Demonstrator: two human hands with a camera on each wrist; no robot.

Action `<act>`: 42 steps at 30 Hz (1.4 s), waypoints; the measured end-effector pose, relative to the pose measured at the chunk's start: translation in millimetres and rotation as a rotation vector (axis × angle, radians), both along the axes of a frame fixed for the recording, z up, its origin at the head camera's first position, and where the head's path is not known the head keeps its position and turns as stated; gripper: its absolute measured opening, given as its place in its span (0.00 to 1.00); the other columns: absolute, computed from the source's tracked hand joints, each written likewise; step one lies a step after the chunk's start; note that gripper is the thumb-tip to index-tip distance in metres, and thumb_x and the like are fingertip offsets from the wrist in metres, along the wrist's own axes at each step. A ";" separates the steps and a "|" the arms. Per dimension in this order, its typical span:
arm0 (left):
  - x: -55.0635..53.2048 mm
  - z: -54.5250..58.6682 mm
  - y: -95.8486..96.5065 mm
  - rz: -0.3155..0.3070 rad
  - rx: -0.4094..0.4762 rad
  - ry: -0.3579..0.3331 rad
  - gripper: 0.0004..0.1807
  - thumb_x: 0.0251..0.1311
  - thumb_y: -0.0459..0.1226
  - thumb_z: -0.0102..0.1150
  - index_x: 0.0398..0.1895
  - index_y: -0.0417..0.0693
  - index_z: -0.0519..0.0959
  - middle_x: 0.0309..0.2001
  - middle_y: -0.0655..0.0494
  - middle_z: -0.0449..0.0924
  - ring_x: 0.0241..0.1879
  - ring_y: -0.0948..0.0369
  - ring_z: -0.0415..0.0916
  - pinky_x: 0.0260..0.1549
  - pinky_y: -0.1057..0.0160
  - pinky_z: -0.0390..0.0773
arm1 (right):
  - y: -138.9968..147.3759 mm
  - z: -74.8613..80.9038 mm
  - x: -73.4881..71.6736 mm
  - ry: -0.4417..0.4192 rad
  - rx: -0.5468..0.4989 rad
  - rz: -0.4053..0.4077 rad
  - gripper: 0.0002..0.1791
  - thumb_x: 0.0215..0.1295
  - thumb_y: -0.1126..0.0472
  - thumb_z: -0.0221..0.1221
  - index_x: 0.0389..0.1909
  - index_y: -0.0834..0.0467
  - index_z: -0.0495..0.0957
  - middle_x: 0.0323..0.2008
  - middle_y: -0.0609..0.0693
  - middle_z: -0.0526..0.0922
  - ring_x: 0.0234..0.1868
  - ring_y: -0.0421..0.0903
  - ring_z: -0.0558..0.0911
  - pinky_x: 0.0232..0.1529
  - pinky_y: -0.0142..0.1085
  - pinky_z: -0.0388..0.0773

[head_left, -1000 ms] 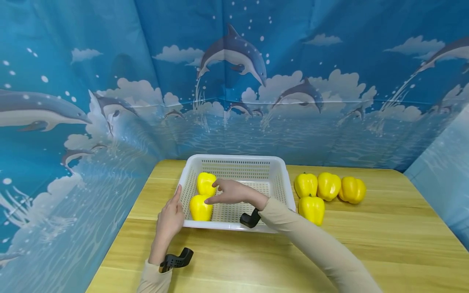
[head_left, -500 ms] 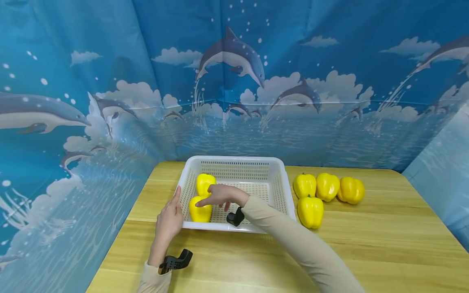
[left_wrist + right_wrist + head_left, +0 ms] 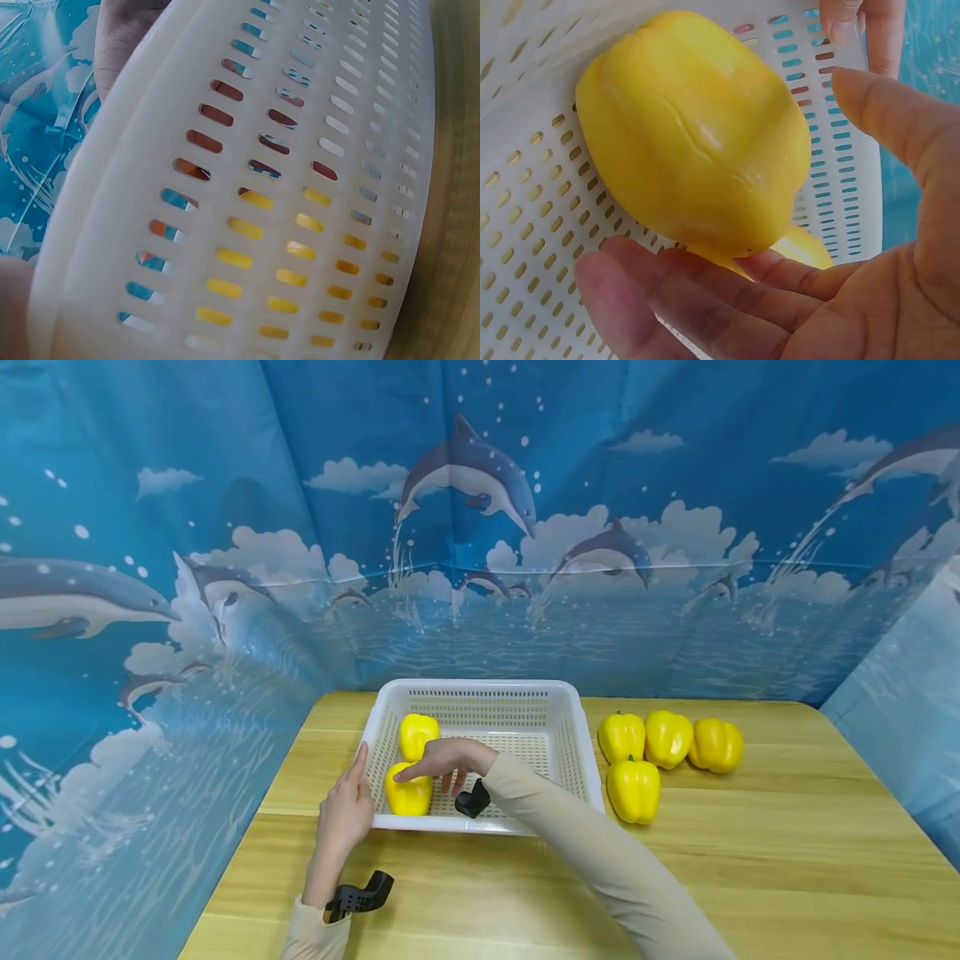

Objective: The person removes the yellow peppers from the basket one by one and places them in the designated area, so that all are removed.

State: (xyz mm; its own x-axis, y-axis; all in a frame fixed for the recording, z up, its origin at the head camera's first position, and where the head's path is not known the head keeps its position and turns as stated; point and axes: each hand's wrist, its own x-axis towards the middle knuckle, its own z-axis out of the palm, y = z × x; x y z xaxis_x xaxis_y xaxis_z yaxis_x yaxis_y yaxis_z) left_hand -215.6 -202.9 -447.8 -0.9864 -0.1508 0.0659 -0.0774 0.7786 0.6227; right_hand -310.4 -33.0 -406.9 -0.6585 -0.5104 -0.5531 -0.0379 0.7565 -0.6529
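Observation:
My left hand holds the left end of the white perforated basket; the right wrist view shows its thumb inside the rim and fingers outside. Inside the basket, my right hand hovers with fingers spread about the front yellow bell pepper. Seen from the right wrist, that pepper lies between thumb and fingers, with the thumb apart from it. A second yellow bell pepper sits just behind. The left wrist view looks at the basket's outer wall, with yellow showing through its slots.
To the right of the basket, several yellow bell peppers stand on the wooden table, the nearest pepper close to the basket's right wall. A blue dolphin-print curtain hangs behind the table.
My right hand has moved left and slightly toward me inside the basket, its thumb now over the front bell pepper. The left hand and the peppers keep their places.

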 end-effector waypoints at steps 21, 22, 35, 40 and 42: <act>-0.4 0.8 -0.9 0.000 -0.008 0.015 0.30 0.70 0.33 0.39 0.75 0.50 0.51 0.55 0.36 0.71 0.22 0.55 0.66 0.18 0.61 0.63 | 0.5 -14.6 -8.2 -0.073 -0.029 0.041 0.30 0.58 0.40 0.62 0.45 0.62 0.71 0.39 0.54 0.76 0.44 0.58 0.79 0.44 0.44 0.76; -0.4 0.8 -0.8 0.001 -0.007 0.013 0.30 0.70 0.33 0.39 0.75 0.50 0.50 0.55 0.36 0.71 0.21 0.55 0.66 0.18 0.61 0.63 | 0.6 -15.9 -8.5 -0.075 -0.033 0.043 0.29 0.58 0.40 0.62 0.44 0.62 0.71 0.39 0.55 0.76 0.44 0.58 0.79 0.44 0.44 0.76; 1.4 2.1 1.9 0.015 -0.027 0.015 0.31 0.69 0.33 0.41 0.75 0.49 0.51 0.50 0.37 0.73 0.20 0.56 0.65 0.18 0.62 0.63 | 1.8 -16.9 -8.9 -0.087 -0.067 0.023 0.30 0.57 0.42 0.64 0.46 0.62 0.70 0.43 0.59 0.73 0.42 0.58 0.79 0.44 0.45 0.76; 1.7 1.6 3.3 0.017 -0.024 0.018 0.31 0.69 0.33 0.41 0.75 0.49 0.51 0.48 0.38 0.74 0.17 0.56 0.62 0.17 0.62 0.63 | 3.5 -17.6 -8.3 -0.085 -0.086 0.033 0.27 0.58 0.43 0.63 0.42 0.62 0.71 0.41 0.59 0.76 0.42 0.59 0.79 0.44 0.46 0.76; 1.6 1.4 3.7 0.018 -0.022 0.020 0.31 0.69 0.33 0.41 0.75 0.50 0.51 0.46 0.39 0.74 0.16 0.56 0.60 0.17 0.61 0.63 | 4.1 -17.7 -8.3 -0.086 -0.100 0.035 0.26 0.58 0.43 0.63 0.40 0.62 0.72 0.40 0.59 0.76 0.41 0.59 0.79 0.45 0.47 0.75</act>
State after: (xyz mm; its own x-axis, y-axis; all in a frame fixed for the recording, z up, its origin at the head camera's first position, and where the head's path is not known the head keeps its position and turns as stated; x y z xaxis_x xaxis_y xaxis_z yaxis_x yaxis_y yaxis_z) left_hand -214.1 -199.2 -446.4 -0.9820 -0.1669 0.0888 -0.0795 0.7909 0.6067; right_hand -318.7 -28.8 -424.6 -0.5921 -0.5875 -0.5516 -0.0038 0.6865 -0.7271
